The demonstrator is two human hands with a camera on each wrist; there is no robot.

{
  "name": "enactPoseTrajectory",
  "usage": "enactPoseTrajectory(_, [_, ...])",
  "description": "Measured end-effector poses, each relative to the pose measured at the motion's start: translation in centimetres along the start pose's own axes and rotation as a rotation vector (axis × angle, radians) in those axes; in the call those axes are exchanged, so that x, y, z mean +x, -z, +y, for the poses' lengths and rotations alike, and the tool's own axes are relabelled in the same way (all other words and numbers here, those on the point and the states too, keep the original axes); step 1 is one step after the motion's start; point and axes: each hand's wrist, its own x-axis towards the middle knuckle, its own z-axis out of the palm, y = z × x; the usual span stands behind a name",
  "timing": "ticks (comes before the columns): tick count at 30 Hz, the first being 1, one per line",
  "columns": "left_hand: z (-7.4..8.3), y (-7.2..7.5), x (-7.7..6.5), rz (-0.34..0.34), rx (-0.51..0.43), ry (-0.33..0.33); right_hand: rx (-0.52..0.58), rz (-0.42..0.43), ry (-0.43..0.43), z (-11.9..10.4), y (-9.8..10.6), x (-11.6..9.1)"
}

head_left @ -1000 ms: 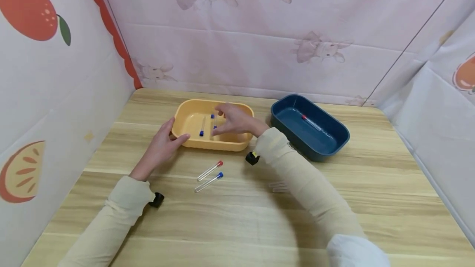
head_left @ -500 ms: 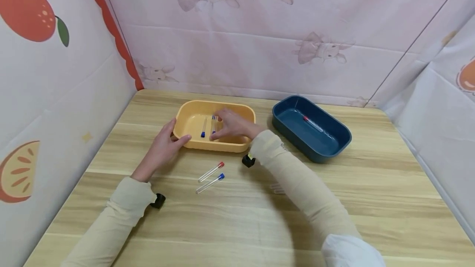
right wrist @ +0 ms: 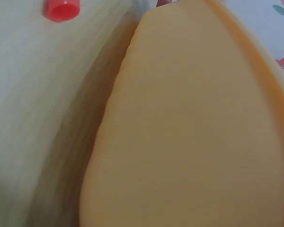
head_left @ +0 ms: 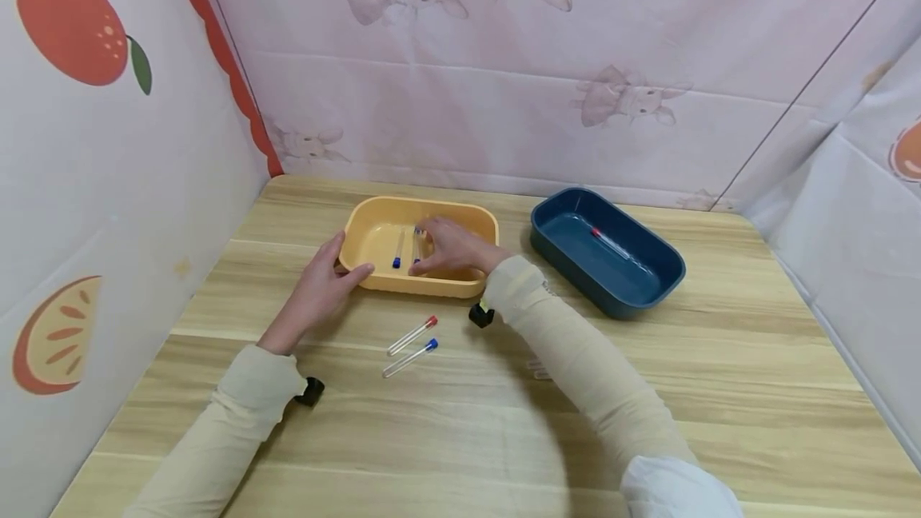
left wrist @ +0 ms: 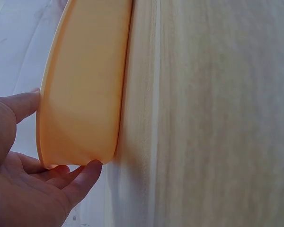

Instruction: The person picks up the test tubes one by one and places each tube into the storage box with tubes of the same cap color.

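My left hand point(head_left: 320, 282) grips the left end of a yellow tray point(head_left: 424, 285), thumb at the rim and fingers along the outer wall. In the left wrist view, the same left hand point(left wrist: 42, 189) touches the smooth wall of the tray point(left wrist: 87, 85). My right hand point(head_left: 456, 250) reaches down inside the tray, thumb and fingers apart around blue-capped test tubes. Whether it pinches one is unclear. Left of it lies a test tube with a blue cap point(head_left: 396, 262). The right wrist view shows the tray's outer wall point(right wrist: 184, 118), not the hand.
Before the tray lie a red-capped test tube point(head_left: 412, 336) and a blue-capped test tube point(head_left: 410, 358). Clear tube ends point(head_left: 538, 369) show beside the right sleeve point(head_left: 586, 366). A dark blue tray point(head_left: 576, 270) at right holds a red-capped tube point(head_left: 612, 245).
My right hand has sunk a little deeper into the yellow tray, its fingers lower over the blue-capped tubes. My left hand keeps its hold on the tray's end.
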Motion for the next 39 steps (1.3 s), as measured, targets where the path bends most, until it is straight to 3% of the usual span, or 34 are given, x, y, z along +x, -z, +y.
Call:
enactPoseTrajectory(16, [0.1, 0.0, -0.2, 0.0, 0.003, 0.02, -0.029, 0.003, 0.009, 0.1, -0.4, 0.3])
enactPoseTrajectory(30, [0.0, -0.2, -0.2, -0.005, -0.004, 0.044, 0.009, -0.023, 0.043, 0.2, 0.3, -0.5])
enactPoseTrajectory(39, [0.2, 0.1, -0.2, -0.012, 0.017, 0.039, 0.052, 0.053, 0.064, -0.1, 1.3, -1.1])
